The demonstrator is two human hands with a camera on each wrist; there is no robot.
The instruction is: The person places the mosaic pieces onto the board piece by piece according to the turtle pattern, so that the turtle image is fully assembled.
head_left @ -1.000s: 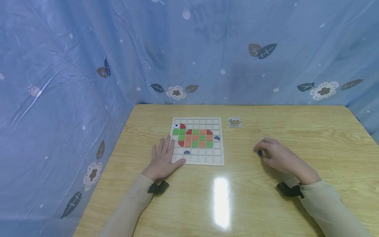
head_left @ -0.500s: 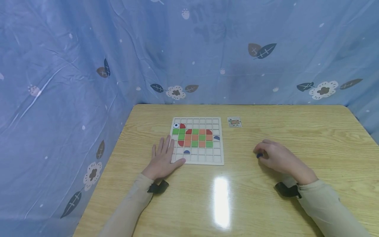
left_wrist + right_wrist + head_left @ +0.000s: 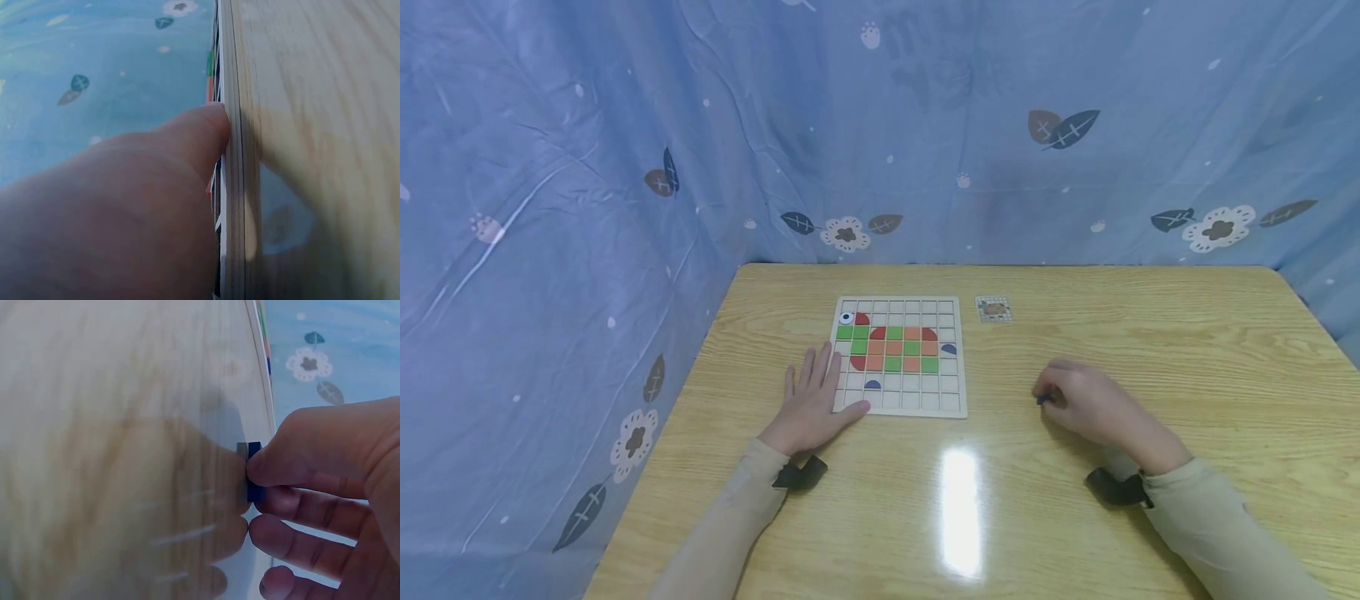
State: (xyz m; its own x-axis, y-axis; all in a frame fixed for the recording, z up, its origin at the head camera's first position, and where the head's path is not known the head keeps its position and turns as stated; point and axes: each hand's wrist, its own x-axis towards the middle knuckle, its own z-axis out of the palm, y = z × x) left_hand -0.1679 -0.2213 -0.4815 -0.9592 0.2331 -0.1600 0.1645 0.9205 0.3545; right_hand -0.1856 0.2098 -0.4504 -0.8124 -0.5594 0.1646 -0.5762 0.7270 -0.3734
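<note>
In the head view a white grid board (image 3: 921, 402) lies on the wooden table, bearing green, orange and red tiles, a round eye tile (image 3: 847, 318) and two blue half-round tiles, one low (image 3: 872, 385) and one at the right (image 3: 949, 349). My left hand (image 3: 808, 408) rests with spread fingers at the board's left edge, its thumb on the near edge. To the right of the board, my right hand (image 3: 1078, 404) pinches another small blue tile (image 3: 255, 490) between thumb and fingers, low over the tabletop. The right wrist view shows that tile edge-on.
A small picture card (image 3: 994, 309) lies on the table (image 3: 1187, 350), to the right of the board's far corner. Blue patterned curtain (image 3: 970, 167) hangs behind the table and along its left side. A bright reflection shines on the near tabletop.
My right hand has shifted slightly left and nearer to me, and the blue tile between its fingers has turned. The left hand stays still on the board.
</note>
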